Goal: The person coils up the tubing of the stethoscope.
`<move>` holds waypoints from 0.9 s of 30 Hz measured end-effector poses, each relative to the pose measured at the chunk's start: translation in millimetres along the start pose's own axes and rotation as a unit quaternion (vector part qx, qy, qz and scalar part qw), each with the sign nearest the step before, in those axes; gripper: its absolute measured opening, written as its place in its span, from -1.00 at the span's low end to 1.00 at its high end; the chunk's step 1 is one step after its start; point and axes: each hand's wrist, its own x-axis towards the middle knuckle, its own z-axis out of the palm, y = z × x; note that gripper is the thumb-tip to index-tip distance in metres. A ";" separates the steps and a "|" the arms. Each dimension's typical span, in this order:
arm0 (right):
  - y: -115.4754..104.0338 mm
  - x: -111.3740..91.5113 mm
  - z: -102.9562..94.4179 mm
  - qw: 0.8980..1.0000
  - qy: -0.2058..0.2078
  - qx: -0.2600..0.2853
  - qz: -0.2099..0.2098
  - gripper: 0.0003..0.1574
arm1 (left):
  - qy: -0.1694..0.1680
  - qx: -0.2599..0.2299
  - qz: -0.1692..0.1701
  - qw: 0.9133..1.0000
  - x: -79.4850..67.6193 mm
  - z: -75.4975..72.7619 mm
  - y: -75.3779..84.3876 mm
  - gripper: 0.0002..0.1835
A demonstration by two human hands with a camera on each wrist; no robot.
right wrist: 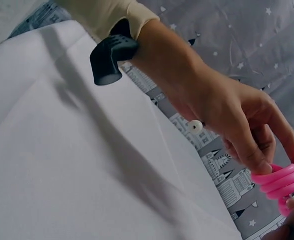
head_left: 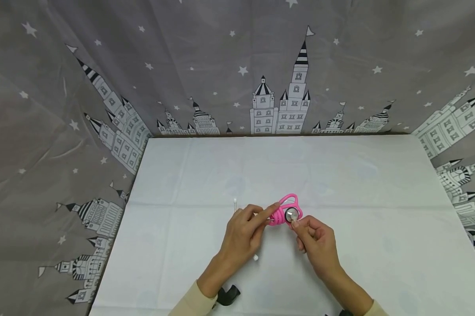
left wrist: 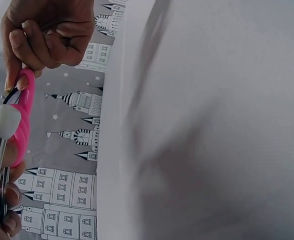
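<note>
In the head view, a stethoscope with pink tubing (head_left: 277, 217) is between the hands, over the white table. Its tubing is wound into a coil, with one loop sticking out at the far side. My left hand (head_left: 241, 232) grips the coil and the metal ear tubes. One white ear tip (head_left: 235, 200) pokes out beyond this hand and another (head_left: 255, 257) below it. At the round silver chest piece (head_left: 291, 214), my right hand (head_left: 318, 245) pinches the near edge between thumb and fingers. The left wrist view shows an ear tip (left wrist: 8, 121) up close.
A white-covered table (head_left: 182, 175) lies under both hands. Grey cloth (head_left: 205, 57) printed with castles and stars hangs behind and at the sides. A black wrist-worn device (head_left: 228, 296) sits at the left sleeve (head_left: 194, 303).
</note>
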 end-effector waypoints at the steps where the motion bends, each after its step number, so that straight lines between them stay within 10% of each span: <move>1: 0.0 0.0 0.9 1.000 0.005 -0.001 0.005 -0.74 | 0.002 0.006 0.005 1.000 -0.5 -0.1 -0.5 -0.37; 13: 2.7 3.8 8.4 0.996 0.069 -0.042 0.033 -0.63 | -0.004 0.096 0.048 0.994 -5.9 0.9 3.9 -0.24; 27: 15.3 6.3 -1.9 0.964 0.128 -0.180 -0.149 -0.87 | 0.005 0.093 0.037 0.995 -4.8 8.1 10.3 -0.25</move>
